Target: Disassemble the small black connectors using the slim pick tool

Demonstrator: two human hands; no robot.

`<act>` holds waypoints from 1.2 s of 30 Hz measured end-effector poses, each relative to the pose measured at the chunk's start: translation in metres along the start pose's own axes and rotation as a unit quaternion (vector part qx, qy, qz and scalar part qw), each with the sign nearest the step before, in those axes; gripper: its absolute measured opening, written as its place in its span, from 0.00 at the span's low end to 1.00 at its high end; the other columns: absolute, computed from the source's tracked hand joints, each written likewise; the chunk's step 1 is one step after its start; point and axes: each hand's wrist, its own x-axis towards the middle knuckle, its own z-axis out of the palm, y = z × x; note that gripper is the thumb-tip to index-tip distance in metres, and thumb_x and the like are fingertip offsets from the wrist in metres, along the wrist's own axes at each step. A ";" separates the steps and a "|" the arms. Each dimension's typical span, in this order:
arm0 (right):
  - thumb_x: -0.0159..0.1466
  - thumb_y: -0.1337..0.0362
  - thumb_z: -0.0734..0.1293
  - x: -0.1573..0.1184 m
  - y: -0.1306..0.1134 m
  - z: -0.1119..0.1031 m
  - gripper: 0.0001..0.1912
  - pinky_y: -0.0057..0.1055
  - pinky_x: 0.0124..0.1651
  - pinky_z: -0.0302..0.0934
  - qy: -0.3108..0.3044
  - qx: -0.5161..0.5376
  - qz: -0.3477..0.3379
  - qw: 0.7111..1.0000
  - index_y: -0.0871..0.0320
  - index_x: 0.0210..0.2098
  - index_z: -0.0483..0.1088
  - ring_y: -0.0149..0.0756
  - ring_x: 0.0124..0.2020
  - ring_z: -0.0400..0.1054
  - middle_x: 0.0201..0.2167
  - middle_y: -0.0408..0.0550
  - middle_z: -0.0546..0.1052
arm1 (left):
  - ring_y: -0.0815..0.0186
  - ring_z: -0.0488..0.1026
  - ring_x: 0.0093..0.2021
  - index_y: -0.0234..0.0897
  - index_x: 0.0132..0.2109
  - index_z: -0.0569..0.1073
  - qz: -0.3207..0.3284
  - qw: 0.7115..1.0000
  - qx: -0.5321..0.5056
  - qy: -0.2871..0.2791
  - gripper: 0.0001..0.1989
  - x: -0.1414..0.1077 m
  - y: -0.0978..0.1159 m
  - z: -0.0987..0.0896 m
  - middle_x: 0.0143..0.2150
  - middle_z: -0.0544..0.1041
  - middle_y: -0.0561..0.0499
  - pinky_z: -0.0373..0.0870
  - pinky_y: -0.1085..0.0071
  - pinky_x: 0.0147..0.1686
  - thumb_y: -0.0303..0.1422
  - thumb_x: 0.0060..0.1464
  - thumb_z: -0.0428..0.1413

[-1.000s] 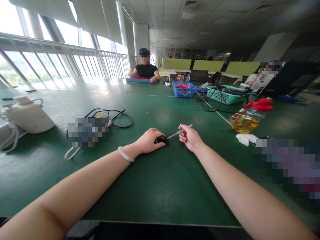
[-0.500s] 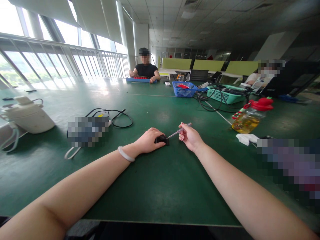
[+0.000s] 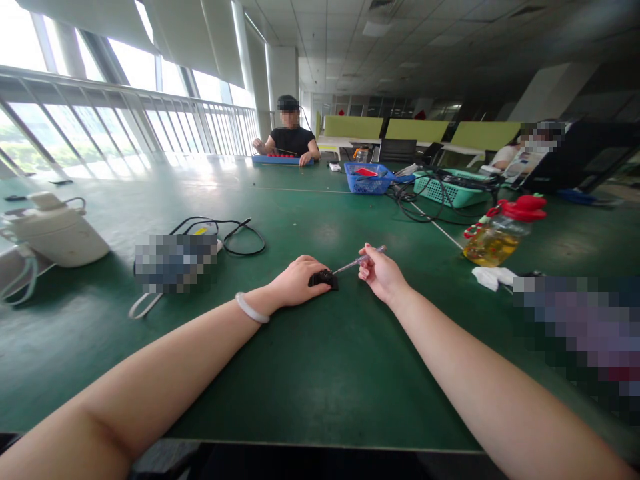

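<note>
I find the black part (image 3: 327, 280) on the table (image 3: 320, 387), left of the red-lidded bottle (image 3: 493, 241), clasped by thumb and fingers of the left hand (image 3: 297, 283). Right hand (image 3: 384, 277) pinches a slim tool (image 3: 356, 262), tip at the part's bottle-side edge. Work judged under way, unfinished; extent indeterminable.
</note>
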 end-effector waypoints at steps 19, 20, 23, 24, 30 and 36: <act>0.53 0.56 0.73 -0.004 0.001 0.004 0.15 0.23 0.15 0.50 -0.023 -0.047 -0.002 0.999 0.59 0.23 0.66 0.24 0.14 0.55 0.13 0.38 0.64 | 0.57 0.69 0.49 0.39 0.48 0.74 0.005 1.000 0.002 0.000 0.17 0.000 0.000 -0.001 0.45 0.77 0.46 0.64 0.61 0.53 0.42 0.55 0.56; 0.53 0.57 0.73 -0.004 0.001 0.004 0.15 0.23 0.15 0.51 -0.022 -0.045 -0.002 0.999 0.59 0.23 0.66 0.24 0.14 0.55 0.13 0.39 0.64 | 0.57 0.69 0.49 0.39 0.48 0.74 0.005 1.000 0.001 0.000 0.17 0.000 0.000 -0.001 0.45 0.77 0.47 0.64 0.61 0.53 0.42 0.55 0.56; 0.54 0.58 0.72 -0.004 0.001 0.003 0.14 0.23 0.16 0.51 -0.020 -0.035 -0.001 0.999 0.59 0.23 0.67 0.24 0.14 0.56 0.14 0.39 0.65 | 0.57 0.69 0.49 0.40 0.49 0.74 0.007 1.000 -0.002 0.001 0.17 0.000 0.000 -0.001 0.45 0.77 0.47 0.64 0.61 0.53 0.42 0.55 0.55; 0.54 0.58 0.72 -0.004 0.001 0.003 0.13 0.24 0.16 0.51 -0.018 -0.031 -0.001 0.999 0.59 0.23 0.66 0.24 0.14 0.56 0.14 0.39 0.65 | 0.57 0.69 0.49 0.40 0.49 0.74 0.007 1.000 -0.002 0.001 0.17 0.000 0.000 -0.001 0.45 0.77 0.47 0.64 0.61 0.53 0.41 0.55 0.55; 0.54 0.59 0.72 -0.005 -0.001 0.005 0.12 0.24 0.15 0.51 -0.022 -0.039 -0.002 0.999 0.59 0.24 0.67 0.24 0.14 0.56 0.14 0.39 0.66 | 0.57 0.70 0.49 0.40 0.48 0.74 0.008 1.000 -0.004 0.004 0.17 0.000 0.001 -0.001 0.45 0.77 0.47 0.64 0.61 0.53 0.42 0.55 0.56; 0.52 0.59 0.72 -0.005 0.001 0.004 0.12 0.23 0.16 0.53 -0.040 -0.065 -0.010 0.997 0.60 0.25 0.69 0.24 0.14 0.57 0.15 0.41 0.69 | 0.57 0.69 0.50 0.39 0.48 0.74 0.006 1.000 -0.002 -0.001 0.17 0.000 0.001 -0.001 0.45 0.77 0.46 0.64 0.61 0.53 0.42 0.55 0.56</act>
